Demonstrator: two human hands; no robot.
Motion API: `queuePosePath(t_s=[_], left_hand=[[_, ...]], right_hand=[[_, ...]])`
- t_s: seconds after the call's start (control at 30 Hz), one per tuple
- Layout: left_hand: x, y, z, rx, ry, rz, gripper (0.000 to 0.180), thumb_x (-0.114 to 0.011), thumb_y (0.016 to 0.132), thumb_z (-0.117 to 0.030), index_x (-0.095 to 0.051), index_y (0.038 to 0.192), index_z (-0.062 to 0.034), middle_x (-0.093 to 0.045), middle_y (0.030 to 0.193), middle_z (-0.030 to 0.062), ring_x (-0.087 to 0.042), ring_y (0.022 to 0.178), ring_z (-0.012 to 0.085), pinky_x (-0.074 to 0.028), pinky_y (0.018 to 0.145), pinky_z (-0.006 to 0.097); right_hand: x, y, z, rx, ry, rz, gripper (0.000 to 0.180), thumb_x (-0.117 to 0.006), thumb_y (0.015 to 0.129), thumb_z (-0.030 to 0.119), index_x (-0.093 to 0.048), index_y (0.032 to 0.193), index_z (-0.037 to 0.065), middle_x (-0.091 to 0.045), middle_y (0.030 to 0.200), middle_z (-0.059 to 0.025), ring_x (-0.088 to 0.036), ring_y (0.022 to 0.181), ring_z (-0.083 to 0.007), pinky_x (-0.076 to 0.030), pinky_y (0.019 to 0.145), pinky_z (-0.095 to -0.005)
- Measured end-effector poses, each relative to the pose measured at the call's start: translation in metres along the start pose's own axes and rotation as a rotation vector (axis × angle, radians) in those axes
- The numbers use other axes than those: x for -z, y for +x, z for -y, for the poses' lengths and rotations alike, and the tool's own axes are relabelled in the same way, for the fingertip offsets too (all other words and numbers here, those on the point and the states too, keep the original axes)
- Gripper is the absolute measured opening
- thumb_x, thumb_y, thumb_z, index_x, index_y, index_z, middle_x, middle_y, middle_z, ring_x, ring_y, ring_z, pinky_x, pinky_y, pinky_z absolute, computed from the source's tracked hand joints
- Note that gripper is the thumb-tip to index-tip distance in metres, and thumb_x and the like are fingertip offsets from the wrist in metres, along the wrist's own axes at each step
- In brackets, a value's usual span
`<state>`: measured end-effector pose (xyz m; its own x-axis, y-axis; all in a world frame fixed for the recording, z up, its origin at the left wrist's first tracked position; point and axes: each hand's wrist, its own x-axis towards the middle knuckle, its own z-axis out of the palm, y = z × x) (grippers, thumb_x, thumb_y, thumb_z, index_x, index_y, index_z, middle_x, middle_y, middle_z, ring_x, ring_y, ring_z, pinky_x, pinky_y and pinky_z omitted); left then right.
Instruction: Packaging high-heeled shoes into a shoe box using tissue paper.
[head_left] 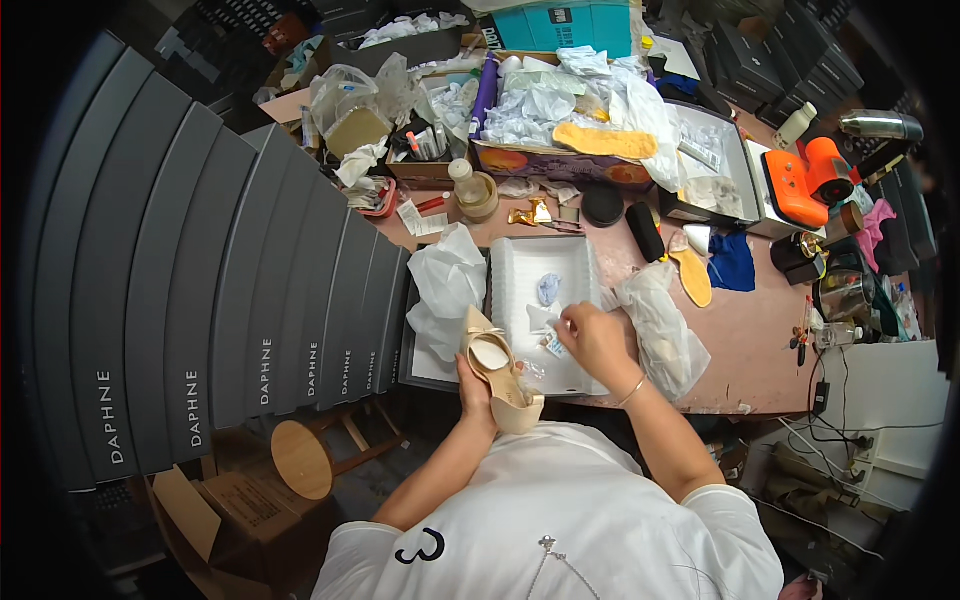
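Note:
In my left hand rests a beige pointed-toe shoe with a small bow near the toe and a pale insole. My fingers wrap around its side, and the toe points away from me. Beyond it lies a white ribbed shoebox tray. My right hand hovers over the tray's right side with fingertips drawn together. Right by those fingertips is a small printed packet; whether they grip it I cannot tell. A crumpled bluish wad sits farther back in the tray. White tissue paper spills over the box's left part.
A tall row of dark grey shoeboxes walls off the left. Right of the tray lie a white plastic bag, a yellow insole and a blue cloth. A carton of crumpled paper stands behind. An orange device stands far right.

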<state>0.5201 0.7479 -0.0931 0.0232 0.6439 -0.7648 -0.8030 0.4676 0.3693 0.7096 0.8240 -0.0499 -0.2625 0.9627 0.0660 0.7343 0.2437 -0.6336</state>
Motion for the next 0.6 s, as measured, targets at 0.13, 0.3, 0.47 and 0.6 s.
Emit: queuePosePath(t_s=[0.13,0.3,0.47,0.6], left_hand=[[0.002,-0.002,-0.005,0.053,-0.008,0.157,0.071,-0.020,0.093,-0.066,-0.048,0.126,-0.0104,-0.058,0.109,0.0108,-0.060,0.094,0.0263,-0.051,0.082,0.042],[-0.015,-0.026,0.001,-0.001,0.050,0.071,0.071,-0.025,0.094,-0.065,-0.037,0.139,-0.0123,-0.046,0.135,0.0094,-0.046,0.123,0.0261,-0.040,0.101,0.041],[0.016,-0.008,-0.015,-0.066,0.063,0.015,0.072,-0.024,0.092,-0.069,-0.046,0.130,-0.0116,-0.055,0.116,0.0078,-0.056,0.098,0.0254,-0.049,0.081,0.041],[0.016,-0.003,-0.020,-0.047,0.156,0.026,0.076,-0.024,0.089,-0.073,-0.050,0.126,-0.0113,-0.057,0.108,0.0078,-0.057,0.089,0.0253,-0.050,0.075,0.040]], right_hand=[[-0.009,0.010,0.035,0.424,-0.013,0.136,0.024,-0.067,0.074,0.019,-0.061,0.093,0.005,-0.062,0.084,-0.0096,-0.064,0.068,-0.0296,-0.052,0.059,-0.0391],[-0.066,-0.001,0.037,0.587,-0.267,0.268,0.020,-0.067,0.071,0.020,-0.059,0.084,0.006,-0.061,0.076,-0.0084,-0.064,0.067,-0.0274,-0.051,0.059,-0.0387],[-0.022,-0.022,0.051,0.410,-0.038,0.080,0.012,-0.068,0.070,0.011,-0.061,0.079,0.007,-0.057,0.069,-0.0071,-0.062,0.064,-0.0277,-0.050,0.057,-0.0371],[-0.025,-0.016,0.032,0.225,0.112,0.067,0.049,-0.063,0.084,0.024,-0.048,0.124,0.002,-0.057,0.107,-0.0248,-0.059,0.092,-0.0390,-0.048,0.079,-0.0424]])
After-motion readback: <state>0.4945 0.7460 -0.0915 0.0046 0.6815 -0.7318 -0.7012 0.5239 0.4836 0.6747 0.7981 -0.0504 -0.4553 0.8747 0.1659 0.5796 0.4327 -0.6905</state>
